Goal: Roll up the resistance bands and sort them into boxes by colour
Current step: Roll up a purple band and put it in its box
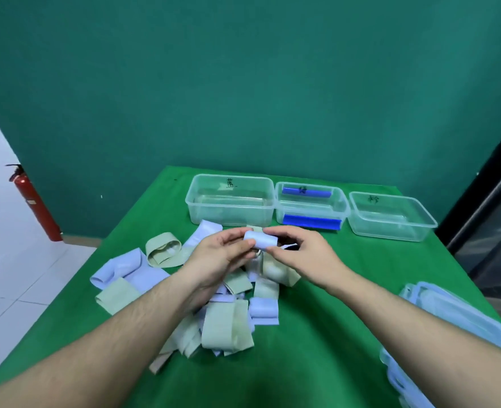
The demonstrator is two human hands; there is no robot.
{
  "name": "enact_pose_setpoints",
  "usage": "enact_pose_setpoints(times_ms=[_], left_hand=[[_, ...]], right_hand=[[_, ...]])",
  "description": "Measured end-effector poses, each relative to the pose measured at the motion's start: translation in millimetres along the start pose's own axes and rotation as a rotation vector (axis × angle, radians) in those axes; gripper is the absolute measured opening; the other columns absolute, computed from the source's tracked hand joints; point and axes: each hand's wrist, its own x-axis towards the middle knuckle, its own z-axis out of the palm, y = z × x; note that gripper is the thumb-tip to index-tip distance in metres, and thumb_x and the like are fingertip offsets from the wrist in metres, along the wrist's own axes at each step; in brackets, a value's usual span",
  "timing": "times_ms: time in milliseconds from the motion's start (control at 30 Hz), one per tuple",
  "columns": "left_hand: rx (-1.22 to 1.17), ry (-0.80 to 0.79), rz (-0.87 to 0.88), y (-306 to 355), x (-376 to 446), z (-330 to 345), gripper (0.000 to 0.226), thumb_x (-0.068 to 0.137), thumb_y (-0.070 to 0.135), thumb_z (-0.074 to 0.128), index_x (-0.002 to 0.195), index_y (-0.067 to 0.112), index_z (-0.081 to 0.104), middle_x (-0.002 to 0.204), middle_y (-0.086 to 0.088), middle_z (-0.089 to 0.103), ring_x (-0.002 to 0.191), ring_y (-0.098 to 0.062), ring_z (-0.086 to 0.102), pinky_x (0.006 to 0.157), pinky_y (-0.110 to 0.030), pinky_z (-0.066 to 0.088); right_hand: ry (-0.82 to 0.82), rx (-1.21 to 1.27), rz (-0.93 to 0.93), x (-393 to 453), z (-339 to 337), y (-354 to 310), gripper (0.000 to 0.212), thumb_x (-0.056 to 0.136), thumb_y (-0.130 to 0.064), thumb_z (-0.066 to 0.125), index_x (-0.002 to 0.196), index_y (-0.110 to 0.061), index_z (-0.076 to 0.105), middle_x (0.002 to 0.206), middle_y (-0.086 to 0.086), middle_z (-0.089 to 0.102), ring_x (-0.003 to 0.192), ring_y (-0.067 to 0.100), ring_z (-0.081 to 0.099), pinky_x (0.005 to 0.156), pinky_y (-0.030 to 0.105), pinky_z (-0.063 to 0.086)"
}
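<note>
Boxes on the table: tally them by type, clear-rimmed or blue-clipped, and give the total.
Clear-rimmed boxes: 2, the left box and the right box
Blue-clipped boxes: 1, the middle box
Total: 3

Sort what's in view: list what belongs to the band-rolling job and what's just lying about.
Job: rolled lavender band held by left hand and right hand; band pile; three clear boxes.
Lying about: stacked lids; fire extinguisher.
</note>
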Motion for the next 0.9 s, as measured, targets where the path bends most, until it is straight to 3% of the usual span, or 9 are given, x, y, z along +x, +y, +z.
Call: enact_pose_setpoints(times_ms=[100, 200, 300, 367, 467, 667, 733, 800, 900], left_hand=[[-0.147, 0.045, -0.002, 8.8, 27.0, -19.5, 0.028, 0.091, -0.003, 0.060, 0.120, -0.002, 0.061, 0.111, -0.016, 0.070, 0.086, -0.016, 0.071, 0.084, -0.024, 0.057], [-0.111, 0.057, 0.026, 21.7, 52.5, -36.2, 0.030, 0.091, -0.002, 0.061, 0.121, -0.004, 0.060, 0.104, -0.013, 0.071, 0.082, -0.016, 0.070, 0.084, -0.025, 0.057], [0.197, 0.124, 0.085, 42.0, 77.3, -53.0, 0.032, 0.093, 0.017, 0.066, 0.124, 0.011, 0.060, 0.104, -0.007, 0.072, 0.070, -0.015, 0.067, 0.065, -0.023, 0.057], [0.481, 0.255, 0.192, 55.9, 98.4, -67.3, 0.029, 0.093, 0.030, 0.065, 0.120, 0.024, 0.061, 0.102, -0.004, 0.070, 0.064, -0.012, 0.057, 0.060, -0.024, 0.046], [0.621, 0.435, 0.273, 70.4, 134.7, -89.7, 0.023, 0.092, 0.030, 0.061, 0.114, 0.023, 0.063, 0.099, -0.001, 0.063, 0.073, -0.012, 0.052, 0.061, -0.024, 0.039], [0.846, 0.494, 0.035, 68.2, 199.0, -122.0, 0.051, 0.090, 0.043, 0.055, 0.133, 0.017, 0.049, 0.135, -0.009, 0.050, 0.114, -0.027, 0.054, 0.092, -0.032, 0.045], [0.868, 0.451, -0.001, 63.5, 212.3, -121.6, 0.041, 0.089, 0.038, 0.055, 0.122, 0.014, 0.054, 0.121, -0.011, 0.055, 0.096, -0.028, 0.059, 0.073, -0.030, 0.048], [0.820, 0.410, 0.021, 59.6, 218.0, -119.1, 0.020, 0.090, 0.024, 0.053, 0.102, 0.009, 0.059, 0.092, -0.011, 0.057, 0.063, -0.024, 0.051, 0.051, -0.024, 0.037], [0.707, 0.397, 0.030, 51.2, 227.2, -127.5, 0.024, 0.090, 0.008, 0.046, 0.101, 0.002, 0.066, 0.075, -0.012, 0.052, 0.051, -0.019, 0.040, 0.046, -0.023, 0.032]], right_hand=[[0.026, 0.215, 0.071, 35.0, 13.1, -2.7, 0.027, 0.083, -0.008, 0.077, 0.104, -0.025, 0.070, 0.100, 0.005, 0.072, 0.086, 0.005, 0.064, 0.085, 0.019, 0.051], [-0.013, 0.251, 0.100, 72.5, 27.3, -4.8, 0.025, 0.084, -0.006, 0.076, 0.098, -0.021, 0.062, 0.094, 0.005, 0.067, 0.079, 0.011, 0.061, 0.079, 0.023, 0.049], [-0.003, 0.192, 0.105, 110.7, 38.5, -5.7, 0.028, 0.085, -0.012, 0.075, 0.088, -0.022, 0.049, 0.079, 0.004, 0.061, 0.072, 0.017, 0.053, 0.071, 0.034, 0.043], [0.037, 0.133, 0.113, 137.2, 43.7, -5.5, 0.032, 0.086, -0.014, 0.074, 0.084, -0.023, 0.042, 0.076, 0.000, 0.060, 0.066, 0.016, 0.048, 0.066, 0.030, 0.039], [0.064, 0.065, 0.149, 173.7, 49.6, -4.3, 0.037, 0.087, -0.015, 0.072, 0.083, -0.021, 0.036, 0.080, 0.000, 0.059, 0.064, 0.016, 0.050, 0.061, 0.030, 0.039], [-0.026, 0.147, 0.355, 233.1, 75.4, 15.4, 0.039, 0.090, -0.001, 0.065, 0.083, -0.019, 0.031, 0.077, 0.008, 0.055, 0.059, 0.019, 0.061, 0.042, 0.023, 0.043], [-0.067, 0.182, 0.430, 251.1, 84.6, 20.9, 0.033, 0.092, 0.002, 0.061, 0.081, -0.016, 0.036, 0.078, 0.011, 0.057, 0.064, 0.023, 0.062, 0.046, 0.025, 0.047], [-0.120, 0.209, 0.506, 268.9, 94.5, 27.1, 0.019, 0.093, 0.004, 0.059, 0.085, -0.007, 0.047, 0.075, 0.014, 0.057, 0.064, 0.022, 0.059, 0.050, 0.026, 0.052], [-0.155, 0.253, 0.627, 290.7, 111.1, 39.3, 0.005, 0.095, 0.005, 0.056, 0.091, 0.002, 0.053, 0.079, 0.013, 0.053, 0.062, 0.016, 0.054, 0.045, 0.020, 0.054]])
